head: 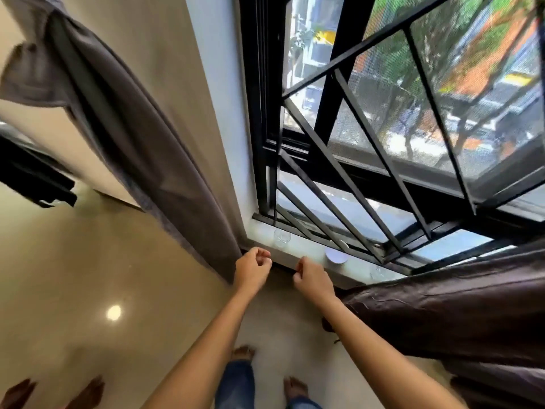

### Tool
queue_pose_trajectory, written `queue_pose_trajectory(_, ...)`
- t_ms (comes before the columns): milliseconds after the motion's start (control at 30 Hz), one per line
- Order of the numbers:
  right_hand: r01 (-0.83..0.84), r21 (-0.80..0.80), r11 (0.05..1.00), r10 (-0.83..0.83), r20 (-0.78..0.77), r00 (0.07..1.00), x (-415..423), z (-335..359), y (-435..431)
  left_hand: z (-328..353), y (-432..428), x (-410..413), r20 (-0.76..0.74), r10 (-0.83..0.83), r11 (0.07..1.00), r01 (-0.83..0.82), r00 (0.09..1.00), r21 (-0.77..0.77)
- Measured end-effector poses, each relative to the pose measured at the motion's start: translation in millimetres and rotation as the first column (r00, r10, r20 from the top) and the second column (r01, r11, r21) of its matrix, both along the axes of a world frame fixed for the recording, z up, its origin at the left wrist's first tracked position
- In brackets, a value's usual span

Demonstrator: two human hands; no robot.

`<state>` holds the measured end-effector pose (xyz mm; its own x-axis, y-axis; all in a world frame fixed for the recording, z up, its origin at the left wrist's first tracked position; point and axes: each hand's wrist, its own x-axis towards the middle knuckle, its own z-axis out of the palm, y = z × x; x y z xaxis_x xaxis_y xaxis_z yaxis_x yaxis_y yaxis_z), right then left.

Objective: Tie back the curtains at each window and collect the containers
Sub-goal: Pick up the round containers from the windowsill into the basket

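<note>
Here, left hand (253, 267) and right hand (311, 277) curl empty at the sill (306, 250) bearing glass (282, 238) and white container (336, 255).

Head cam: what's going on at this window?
A person stands at a black-framed barred window. The left hand and right hand hover in front of the white sill, fingers curled, with nothing visibly held. A grey fabric curtain hangs gathered at the left, and a dark brown curtain is bunched at the right. A clear glass tumbler and a round white container sit on the sill, not yet collected.
</note>
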<state>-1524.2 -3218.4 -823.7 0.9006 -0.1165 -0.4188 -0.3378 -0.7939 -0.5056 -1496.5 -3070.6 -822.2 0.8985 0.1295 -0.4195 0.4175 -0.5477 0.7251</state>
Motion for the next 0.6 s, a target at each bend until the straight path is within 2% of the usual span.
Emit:
queue_pose_trajectory(333, 0.264, 0.042, 0.964, -0.260, -0.086, 0.962, 54, -70, 30, -85, 19, 75, -0.134, -0.211, 0.977, 0.210, 0.968, -0.018)
queue_pose_trajectory(600, 0.391, 0.047, 0.919, -0.384, -0.105, 0.917, 92, -144, 33, -185, 9, 119, -0.251, -0.213, 0.977, 0.201, 0.944, -0.071)
